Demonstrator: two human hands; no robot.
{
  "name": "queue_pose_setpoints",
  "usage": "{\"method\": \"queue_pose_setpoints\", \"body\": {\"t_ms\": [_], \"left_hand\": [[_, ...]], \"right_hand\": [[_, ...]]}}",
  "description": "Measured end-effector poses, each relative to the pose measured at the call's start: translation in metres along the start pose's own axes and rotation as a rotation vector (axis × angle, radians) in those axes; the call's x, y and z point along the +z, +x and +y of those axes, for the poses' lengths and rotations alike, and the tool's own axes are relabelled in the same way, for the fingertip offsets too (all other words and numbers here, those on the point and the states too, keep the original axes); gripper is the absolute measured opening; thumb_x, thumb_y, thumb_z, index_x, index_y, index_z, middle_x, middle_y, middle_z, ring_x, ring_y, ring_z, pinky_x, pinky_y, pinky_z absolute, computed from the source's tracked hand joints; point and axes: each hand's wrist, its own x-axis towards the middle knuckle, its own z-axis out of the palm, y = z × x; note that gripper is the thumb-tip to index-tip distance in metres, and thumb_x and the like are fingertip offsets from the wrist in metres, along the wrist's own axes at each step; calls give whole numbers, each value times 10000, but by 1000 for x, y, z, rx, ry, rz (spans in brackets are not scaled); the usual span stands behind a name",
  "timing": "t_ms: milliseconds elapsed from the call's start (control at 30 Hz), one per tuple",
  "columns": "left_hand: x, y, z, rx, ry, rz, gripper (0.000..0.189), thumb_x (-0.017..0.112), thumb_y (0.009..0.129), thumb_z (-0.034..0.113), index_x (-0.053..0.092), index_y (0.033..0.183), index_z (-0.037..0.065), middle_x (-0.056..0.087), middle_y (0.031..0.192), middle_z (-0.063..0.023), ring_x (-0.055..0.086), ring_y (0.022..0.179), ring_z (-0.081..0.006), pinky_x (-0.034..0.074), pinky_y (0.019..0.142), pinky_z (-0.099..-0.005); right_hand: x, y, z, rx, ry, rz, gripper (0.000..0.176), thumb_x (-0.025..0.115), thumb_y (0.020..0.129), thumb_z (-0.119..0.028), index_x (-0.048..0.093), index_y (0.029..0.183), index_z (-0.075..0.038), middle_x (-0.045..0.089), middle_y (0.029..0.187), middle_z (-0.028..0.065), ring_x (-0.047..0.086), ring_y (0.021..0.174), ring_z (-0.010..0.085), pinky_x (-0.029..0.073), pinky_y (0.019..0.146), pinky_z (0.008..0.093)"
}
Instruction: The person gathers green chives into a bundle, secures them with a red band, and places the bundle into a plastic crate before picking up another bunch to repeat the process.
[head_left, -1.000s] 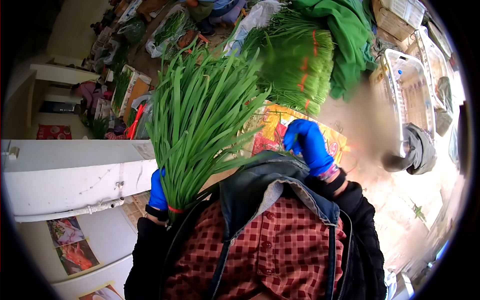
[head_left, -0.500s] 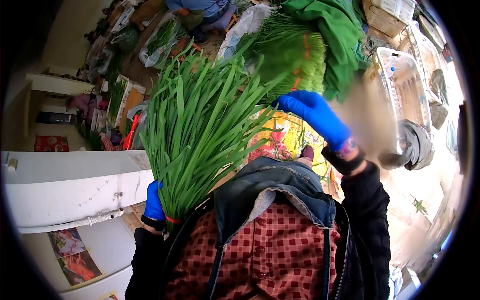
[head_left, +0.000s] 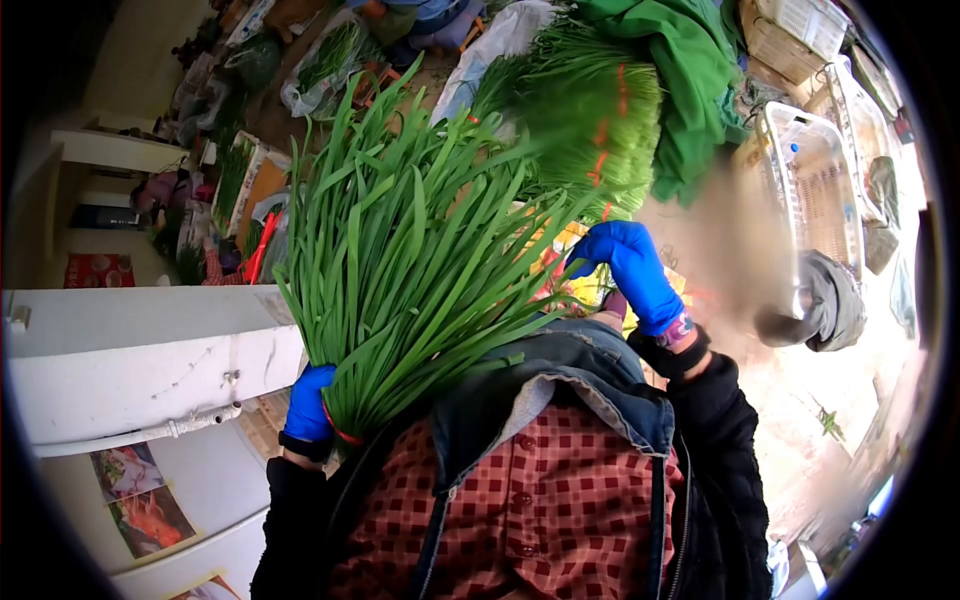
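A large bundle of garlic chives [head_left: 400, 270] fans out in front of me, its long green leaves pointing away. Near its base runs a red band [head_left: 345, 436]. My left hand [head_left: 310, 405], in a blue glove, is wrapped round the base from the left; the bundle hides most of its fingers. At the right edge of the leaf tips is my right hand [head_left: 635, 275], also gloved in blue. Its fingers are curled together, and whatever is between them cannot be made out.
Beyond my right hand lies a big stack of chives [head_left: 600, 130] with red ties, partly under a green cloth [head_left: 680, 90]. White plastic crates [head_left: 810, 190] stand at the right. A white ledge [head_left: 150, 370] with a pipe is at my left. Another person [head_left: 430, 20] sits at the top.
My right hand has moved down toward me, its fingers now curled downward. The chive leaves have spread and tilted further right. My left hand keeps its hold at the base.
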Motion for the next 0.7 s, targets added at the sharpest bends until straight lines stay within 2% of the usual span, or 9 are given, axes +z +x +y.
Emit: {"method": "queue_pose_setpoints", "body": {"t_ms": [100, 133, 167, 233, 300, 367, 433, 500, 700], "left_hand": [[-1, 1, -4, 6, -27, 20, 396, 523, 810, 134, 565, 1169, -28, 655, 1027, -140, 649, 889, -246, 528, 811, -352], [-1, 1, -6, -1, -64, 9, 400, 522, 808, 122, 558, 1180, -22, 654, 1028, -134, 646, 892, -244, 526, 816, -348], [-8, 2, -8, -5, -65, 11, 400, 522, 808, 122, 558, 1180, -22, 654, 1028, -134, 646, 892, -244, 526, 816, -348], [-30, 6, -12, -7, 223, -46, 430, 523, 798, 122, 543, 1206, -12, 647, 1044, -129, 639, 913, -243, 518, 832, -349], [-17, 1, -6, 7, 175, -28, 453, 528, 786, 122, 533, 1219, -10, 639, 1065, -131, 634, 929, -246, 513, 844, -354], [-15, 0, -3, 18, 132, -18, 477, 534, 774, 123, 523, 1233, -8, 630, 1086, -133, 629, 945, -248, 508, 856, -359], [-19, 0, -3, 40, 99, 36, 547, 541, 752, 121, 481, 1281, -3, 603, 1149, -145, 613, 997, -263, 499, 885, -373], [-10, -4, 3, 36, 79, 41, 573, 542, 747, 120, 460, 1301, -1, 591, 1174, -152, 606, 1020, -275, 494, 899, -382], [-6, -2, 10, 93, 150, 15, 642, 545, 723, 114, 414, 1339, -11, 568, 1214, -180, 589, 1070, -315, 479, 942, -421]], "right_hand": [[-26, -7, 41, -160, 455, 167, 243, 468, 898, -149, 603, 928, 51, 647, 759, 134, 632, 702, 241, 515, 652, 332], [-59, 2, 57, -83, 640, 196, 274, 436, 925, -187, 595, 949, 35, 639, 718, 128, 619, 689, 247, 509, 655, 336], [-63, 1, 41, -201, 159, 346, 274, 478, 911, -194, 605, 937, 48, 641, 721, 143, 625, 677, 256, 506, 657, 352], [-43, -18, -2, -125, -216, 315, 292, 525, 893, -229, 645, 898, 37, 660, 738, 139, 635, 665, 245, 495, 649, 380], [-43, -25, -12, 85, -1348, 63, 320, 568, 881, -309, 700, 874, -18, 678, 793, 121, 652, 710, 265, 493, 690, 358], [-41, -28, -17, -343, -1383, 114, 275, 606, 869, -276, 699, 887, -18, 673, 816, 149, 644, 759, 301, 496, 708, 348], [-25, -26, -41, -412, -1040, 310, 183, 624, 863, -185, 700, 902, -23, 679, 857, 142, 641, 804, 270, 489, 735, 340], [-8, -24, -65, -382, -671, 314, 136, 604, 872, -94, 694, 951, -30, 676, 921, 93, 614, 878, 200, 466, 794, 318], [19, 20, -78, -599, -847, 15, 144, 659, 812, -151, 705, 928, -80, 666, 917, 101, 608, 846, 275, 484, 760, 353]]}}
